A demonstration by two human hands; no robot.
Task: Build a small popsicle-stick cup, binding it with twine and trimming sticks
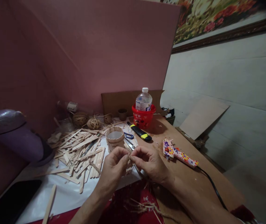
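My left hand [115, 166] and my right hand [148, 163] meet fingertip to fingertip above the table, each closed in a pinch. Whatever lies between the fingers is too small to make out. Just behind them stands a round pot [115, 138] walled with wooden sticks, its lower part hidden by my hands. Scissors [130, 143] with blue handles lie beside the pot, partly covered by my right hand. A short braided cord [95, 167] shows left of my left hand. Loose craft sticks [84, 149] are heaped further left.
Balls of twine [94, 123] sit behind the sticks. A yellow-and-black utility knife [139, 132] lies before a red bucket [143, 119] holding a plastic bottle [144, 101]. At right is a flowered glue gun [179, 154] with its cord. A black phone-like slab [13, 199] lies front left.
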